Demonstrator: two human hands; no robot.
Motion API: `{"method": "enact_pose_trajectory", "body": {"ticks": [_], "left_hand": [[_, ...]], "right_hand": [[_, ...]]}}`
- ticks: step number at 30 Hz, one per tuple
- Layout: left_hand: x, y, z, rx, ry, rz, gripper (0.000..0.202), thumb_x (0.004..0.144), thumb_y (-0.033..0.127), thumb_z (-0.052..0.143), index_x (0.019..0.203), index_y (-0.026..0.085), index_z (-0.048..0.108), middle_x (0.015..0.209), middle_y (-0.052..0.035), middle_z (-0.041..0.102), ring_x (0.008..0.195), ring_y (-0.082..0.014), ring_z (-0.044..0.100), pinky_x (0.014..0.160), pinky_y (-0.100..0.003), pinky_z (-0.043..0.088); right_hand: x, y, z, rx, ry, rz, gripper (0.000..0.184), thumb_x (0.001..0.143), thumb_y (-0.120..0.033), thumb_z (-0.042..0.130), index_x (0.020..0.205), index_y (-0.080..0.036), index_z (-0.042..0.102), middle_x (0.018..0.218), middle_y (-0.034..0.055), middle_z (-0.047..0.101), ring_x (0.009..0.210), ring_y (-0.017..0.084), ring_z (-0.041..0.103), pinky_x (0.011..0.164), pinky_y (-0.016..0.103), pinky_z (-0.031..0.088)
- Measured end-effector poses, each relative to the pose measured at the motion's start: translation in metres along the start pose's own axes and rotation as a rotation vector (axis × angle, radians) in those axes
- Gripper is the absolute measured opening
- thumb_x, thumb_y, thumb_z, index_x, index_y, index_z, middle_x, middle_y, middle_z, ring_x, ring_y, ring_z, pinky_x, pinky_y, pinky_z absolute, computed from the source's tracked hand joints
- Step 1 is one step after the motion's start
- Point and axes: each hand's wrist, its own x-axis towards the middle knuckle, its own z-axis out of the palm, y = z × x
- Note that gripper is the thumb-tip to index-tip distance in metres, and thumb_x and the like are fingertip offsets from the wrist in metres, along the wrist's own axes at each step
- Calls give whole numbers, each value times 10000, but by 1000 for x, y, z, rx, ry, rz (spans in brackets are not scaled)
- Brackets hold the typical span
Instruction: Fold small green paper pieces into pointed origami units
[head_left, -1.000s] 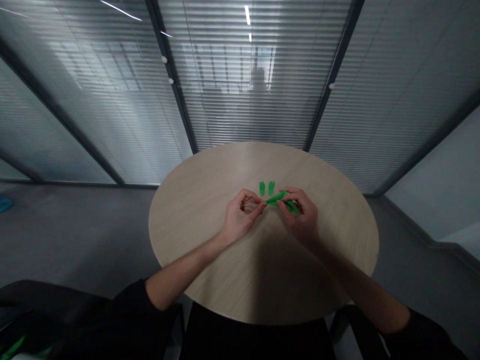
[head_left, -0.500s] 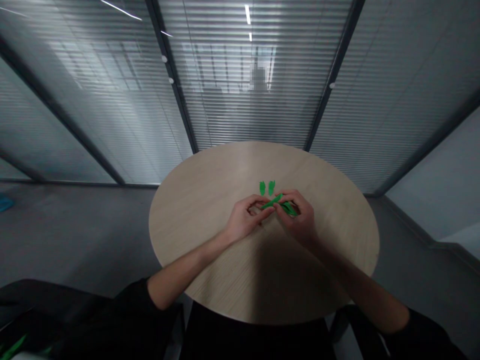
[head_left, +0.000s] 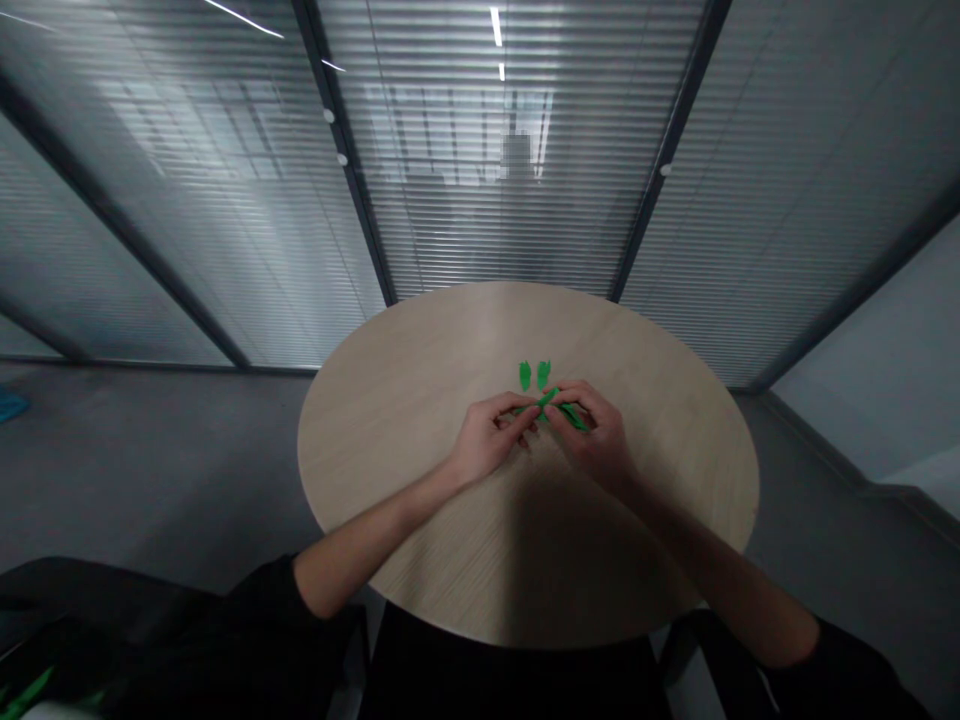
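Fingers of the left hand and of the right hand are both pinching, thumb against fingertips, on one narrow bright green strip of thin, flexible-looking material. The strip is held above the middle of the round pale wood-grain tabletop, and it lies slanted between the two thumbs, which are just beside each other. More green material shows under the right fingers; whether it belongs to the same strip or is a separate piece, I cannot tell.

Beyond the hands, two small flat green pieces lie side by side on the tabletop, apart from each other. The right fingertips are near to them.

As I judge, the main risk is in the grip: because only a short part of the strip shows between the hands, a strong pull or twist could tear it or make it slip from one pinch. If the right fingers open too much, the green material under them may fall. Also, a forward movement of the right hand could push the nearer of the two pieces out of its place.
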Motion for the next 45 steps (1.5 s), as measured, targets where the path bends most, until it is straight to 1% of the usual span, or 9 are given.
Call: {"method": "enact_pose_trajectory", "body": {"ticks": [3,6,12,17,22,26,36,42,45], "left_hand": [[-1,-1,0,34,5,2,277,931,377,682,1005,120,755,842,-66,725,646,-117,659,543,-192,565],[-2,-1,0,64,11,-1,273,927,381,681,980,121,743,842,-61,722,605,-101,637,532,-187,550],[-4,0,2,63,32,-6,267,918,377,689,982,122,733,857,-63,728,557,-76,608,512,-175,529],[-2,2,3,-12,3,-21,335,903,427,723,1032,119,746,860,-69,734,612,-105,640,529,-196,576],[-1,4,1,-38,-14,-27,347,903,441,728,1017,115,763,847,-78,740,674,-137,675,549,-215,595],[-1,3,0,-10,-7,-37,335,919,432,701,1017,117,758,830,-75,736,659,-139,672,564,-232,601],[-3,1,1,66,11,-8,260,939,364,673,1000,126,759,882,-85,746,698,-134,666,571,-205,563],[-2,5,0,45,-23,-55,297,910,394,709,1012,117,744,845,-72,734,634,-115,642,557,-203,570],[-2,5,1,16,-25,-71,311,905,416,717,1003,122,738,857,-76,735,677,-132,666,564,-214,592]], "right_hand": [[-1,0,2,5,12,19,33,917,-244,675,887,-241,662,988,50,701,961,205,679,865,376,539],[-2,-1,3,25,21,56,51,907,-246,676,885,-241,630,947,33,687,912,191,674,825,346,538],[-3,-5,6,33,23,85,57,894,-237,667,870,-237,616,920,30,677,878,185,660,803,336,529],[-3,-4,5,31,16,62,54,883,-207,657,860,-231,615,912,26,676,862,179,654,793,329,517],[-2,-2,4,22,6,68,47,894,-229,658,868,-234,619,914,27,678,874,185,658,796,335,520],[-2,-3,4,18,5,89,36,897,-245,652,882,-238,620,922,33,688,874,195,664,794,347,532],[-4,-2,7,10,17,110,32,891,-228,648,892,-236,617,900,28,686,846,187,659,779,339,524],[-4,-2,6,-4,17,105,28,897,-251,648,890,-238,624,890,29,697,842,194,667,769,344,530],[-4,-2,6,-5,20,110,33,894,-257,651,884,-239,625,885,31,699,838,197,669,769,349,533]]}}
